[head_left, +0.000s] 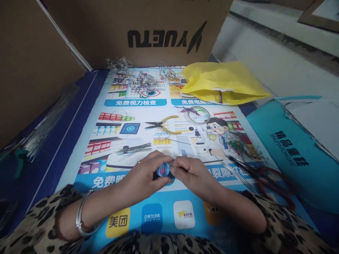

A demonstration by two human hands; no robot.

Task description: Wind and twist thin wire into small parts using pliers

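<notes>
My left hand [152, 171] is closed around a small round blue container [162, 170] with pink beads [162, 171] inside, its mouth tilted up toward me. Right beside its rim, my right hand [191, 173] has thumb and forefinger pinched together on what looks like a thin wire [182, 168]; most of it is hidden by the fingers. Just beyond my left hand lies a bundle of thin dark wires [134, 148]. Farther out are yellow-handled pliers [164, 125], opened, and a roll of tape [198, 114] with purple strands across it.
Red-handled scissors [261, 174] and straight metal wires [235, 173] lie to the right, near tangled wire [238, 144]. A yellow bag [222, 83] and tangled wire pieces [143, 81] sit at the back, before a cardboard wall [159, 42]. A teal box [288, 151] stands right.
</notes>
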